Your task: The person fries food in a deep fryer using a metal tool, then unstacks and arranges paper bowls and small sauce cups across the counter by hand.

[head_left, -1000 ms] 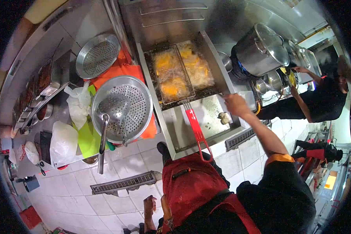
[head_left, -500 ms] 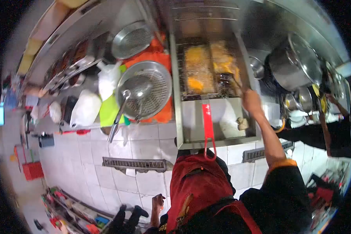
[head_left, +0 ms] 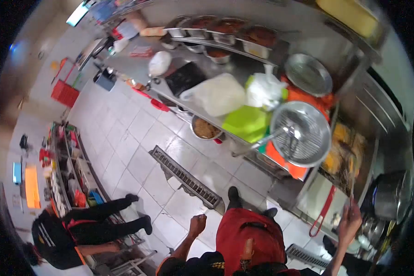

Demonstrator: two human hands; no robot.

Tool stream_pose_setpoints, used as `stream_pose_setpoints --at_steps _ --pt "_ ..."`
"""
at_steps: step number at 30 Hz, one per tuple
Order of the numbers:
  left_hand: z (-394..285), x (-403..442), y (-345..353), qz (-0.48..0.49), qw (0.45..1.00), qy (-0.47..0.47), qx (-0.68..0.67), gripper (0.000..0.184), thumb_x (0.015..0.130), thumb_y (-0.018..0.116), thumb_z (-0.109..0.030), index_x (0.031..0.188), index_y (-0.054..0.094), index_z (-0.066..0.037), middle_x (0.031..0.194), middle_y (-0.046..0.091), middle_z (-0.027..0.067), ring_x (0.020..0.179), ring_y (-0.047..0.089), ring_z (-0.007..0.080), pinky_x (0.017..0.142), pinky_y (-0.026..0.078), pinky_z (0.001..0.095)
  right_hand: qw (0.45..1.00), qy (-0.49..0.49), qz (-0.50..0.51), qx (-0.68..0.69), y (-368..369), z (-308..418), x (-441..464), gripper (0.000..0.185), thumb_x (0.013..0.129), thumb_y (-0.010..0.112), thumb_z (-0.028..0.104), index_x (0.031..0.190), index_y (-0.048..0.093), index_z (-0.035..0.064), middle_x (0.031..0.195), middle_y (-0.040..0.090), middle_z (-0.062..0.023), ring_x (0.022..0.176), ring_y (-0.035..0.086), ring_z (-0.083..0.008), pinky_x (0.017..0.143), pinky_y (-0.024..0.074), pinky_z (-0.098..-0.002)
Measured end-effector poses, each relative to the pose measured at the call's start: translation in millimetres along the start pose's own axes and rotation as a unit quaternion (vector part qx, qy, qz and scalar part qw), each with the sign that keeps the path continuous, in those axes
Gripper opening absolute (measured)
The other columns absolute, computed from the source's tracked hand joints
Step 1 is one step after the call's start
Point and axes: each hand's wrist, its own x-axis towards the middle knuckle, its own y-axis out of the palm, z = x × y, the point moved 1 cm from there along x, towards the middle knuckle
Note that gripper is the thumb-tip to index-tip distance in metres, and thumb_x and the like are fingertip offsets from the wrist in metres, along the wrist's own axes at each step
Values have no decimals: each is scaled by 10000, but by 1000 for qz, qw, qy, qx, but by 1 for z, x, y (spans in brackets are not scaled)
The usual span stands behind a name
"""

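Grasps a thin handle [head_left: 352, 186] in the right hand [head_left: 349, 220], with the fingers closed round it, near the right edge of the fryer [head_left: 318, 192]. Points the handle up at the oil [head_left: 341, 151]; cannot make out its far end for the blur. Curls the left hand [head_left: 198, 225] into a loose fist over the tiled floor [head_left: 119, 124], well apart from the counter [head_left: 209, 69] and the fryer. Wears a red apron [head_left: 250, 239].

Has orange food [head_left: 330, 162] in the oil, with a red handle [head_left: 325, 208] lying across to the fryer's near edge. Has a pot [head_left: 391, 198] just beyond the right edge.

At the counter's fryer end, has a colander [head_left: 308, 154] on an orange cloth [head_left: 287, 161], with a skimmer [head_left: 262, 143] resting in it and reaching over the front edge. Towards the back edge, has a second colander [head_left: 308, 69]. Farther left, has a green sheet [head_left: 247, 124] along the front edge, near a white bag [head_left: 223, 94] and another [head_left: 265, 89]. Below that edge, has a pan [head_left: 194, 133] of brown food [head_left: 205, 129]. Across the floor, shares the room with a person [head_left: 46, 239] in dark clothes.
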Motion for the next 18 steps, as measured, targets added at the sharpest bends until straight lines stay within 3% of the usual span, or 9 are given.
stream_pose_setpoints --at_steps 3,6,8,10,11,12,15,17,18 --pt "23 41 -31 -17 999 5 34 244 900 413 -140 697 487 -25 653 543 228 632 542 440 540 403 520 993 -112 -31 -38 89 73 93 302 898 539 98 1163 562 -45 947 640 -235 849 624 -338 749 480 -410" --pt "49 49 -71 -89 993 20 77 255 898 414 -126 679 469 -10 647 540 233 621 538 435 531 394 513 971 -218 -65 -80 190 70 206 274 897 530 156 1099 591 -19 893 615 -269 828 585 -433 742 463 -452" --pt "54 22 -104 -170 984 -62 -7 274 894 428 -129 655 454 3 645 530 246 592 513 442 520 394 494 977 -171 8 -130 228 79 259 310 894 534 248 1113 600 39 1075 613 -226 987 587 -405 814 450 -482" --pt "86 -27 -107 -309 945 -46 94 372 920 445 -203 587 426 -36 537 503 178 499 503 344 477 388 439 960 -211 2 -182 276 36 325 324 886 542 255 1122 593 38 1070 615 -227 977 590 -408 807 452 -487" --pt "80 -56 -116 -310 912 -254 -91 406 928 444 -273 575 414 -74 506 460 114 470 473 272 451 366 402 941 -238 -9 -240 292 27 343 340 879 551 262 1131 587 38 1065 617 -228 966 593 -411 801 453 -492" --pt "66 -92 -121 -287 804 -443 -273 441 936 442 -342 563 402 -111 474 417 49 440 443 201 424 344 365 936 -254 2 -243 295 35 344 340 879 551 262 1131 587 38 1065 617 -228 966 593 -411 801 453 -492" --pt "57 -179 -93 -433 573 -366 -592 466 913 381 -520 654 443 -138 496 386 -5 422 388 135 399 334 300 907 -291 9 -305 283 85 338 374 904 543 287 1168 583 25 994 652 -163 899 604 -370 814 465 -412" --pt "51 -225 -57 -428 448 -204 -758 480 902 359 -537 782 493 -92 548 456 24 467 466 180 458 435 306 930 -362 -63 -4 259 163 279 350 908 560 280 1095 607 -12 982 650 -145 916 611 -294 841 455 -365" --pt "61 -221 -24 -524 645 -305 -466 381 908 336 -443 650 385 -168 590 409 -2 503 383 154 476 335 304 936 -341 27 84 243 202 233 329 916 557 255 1070 607 -30 973 650 -137 904 606 -252 838 452 -348"
